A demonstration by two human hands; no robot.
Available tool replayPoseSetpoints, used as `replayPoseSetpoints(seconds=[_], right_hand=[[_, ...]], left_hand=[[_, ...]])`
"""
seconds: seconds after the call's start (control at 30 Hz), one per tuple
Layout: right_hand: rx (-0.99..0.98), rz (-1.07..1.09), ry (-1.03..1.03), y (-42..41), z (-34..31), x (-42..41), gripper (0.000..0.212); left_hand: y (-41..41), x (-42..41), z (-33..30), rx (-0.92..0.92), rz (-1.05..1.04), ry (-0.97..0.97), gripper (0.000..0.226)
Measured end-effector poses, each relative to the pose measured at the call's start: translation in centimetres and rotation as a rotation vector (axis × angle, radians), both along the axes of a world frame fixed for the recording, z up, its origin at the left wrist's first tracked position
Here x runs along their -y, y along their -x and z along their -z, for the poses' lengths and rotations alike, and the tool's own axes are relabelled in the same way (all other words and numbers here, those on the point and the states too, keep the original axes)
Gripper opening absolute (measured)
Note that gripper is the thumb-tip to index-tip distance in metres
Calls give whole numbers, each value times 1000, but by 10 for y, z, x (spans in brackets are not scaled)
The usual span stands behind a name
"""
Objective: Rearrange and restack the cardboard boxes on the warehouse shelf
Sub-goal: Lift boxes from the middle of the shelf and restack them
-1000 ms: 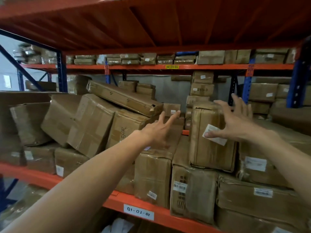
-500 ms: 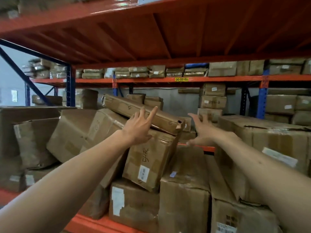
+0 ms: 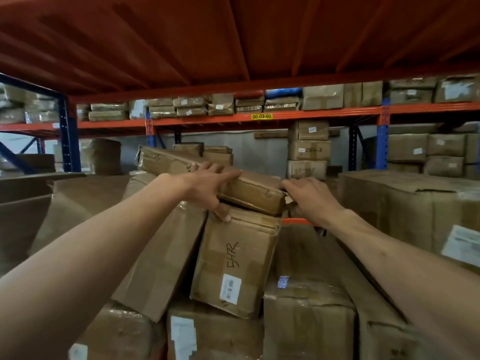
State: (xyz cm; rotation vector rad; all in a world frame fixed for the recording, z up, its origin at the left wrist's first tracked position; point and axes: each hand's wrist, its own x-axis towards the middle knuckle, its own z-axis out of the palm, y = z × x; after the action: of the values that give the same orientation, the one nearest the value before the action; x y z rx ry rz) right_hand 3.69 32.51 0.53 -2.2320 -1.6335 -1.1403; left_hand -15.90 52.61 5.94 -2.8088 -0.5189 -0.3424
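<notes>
The left hand grips the long flat brown cardboard box across its middle, fingers over the top and thumb beneath. The right hand curls round the box's torn right end. Both arms stretch forward. The box lies tilted atop the leaning brown carton marked "54R".

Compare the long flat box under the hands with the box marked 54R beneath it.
The long flat brown cardboard box lies slanted on top of the pile, gripped by the left hand and right hand; the taller brown cardboard box marked 54R leans beneath, untouched apart from the left thumb. Only the taller one shows a white label. Both are crumpled.
</notes>
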Motion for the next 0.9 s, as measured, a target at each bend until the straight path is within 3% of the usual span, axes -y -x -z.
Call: replayPoseSetpoints(seconds=[0.13, 0.27, 0.33, 0.4, 0.5, 0.57, 0.73, 0.9], right_hand=[[178, -176, 16, 25, -17, 23, 30], [326, -371, -77, 70, -19, 36, 41], [167, -435, -80, 88, -16, 41, 47], [-116, -498, -41, 89, -16, 55, 45], [-466, -518, 3, 65, -12, 81, 36], [-549, -377, -22, 46, -5, 93, 45], [-867, -165, -31, 11, 17, 94, 96], [-1096, -207, -100, 3, 28, 74, 101]], left_hand=[[20, 14, 6, 68, -4, 30, 129], [39, 49, 14, 142, 39, 139, 135], [52, 62, 24, 173, 84, 214, 127], [66, 75, 35, 204, 94, 249, 115], [76, 97, 49, 295, -13, 226, 102], [74, 113, 55, 359, -103, 229, 101], [55, 149, 59, 522, -228, 376, 106], [39, 152, 63, 637, -183, 515, 107]])
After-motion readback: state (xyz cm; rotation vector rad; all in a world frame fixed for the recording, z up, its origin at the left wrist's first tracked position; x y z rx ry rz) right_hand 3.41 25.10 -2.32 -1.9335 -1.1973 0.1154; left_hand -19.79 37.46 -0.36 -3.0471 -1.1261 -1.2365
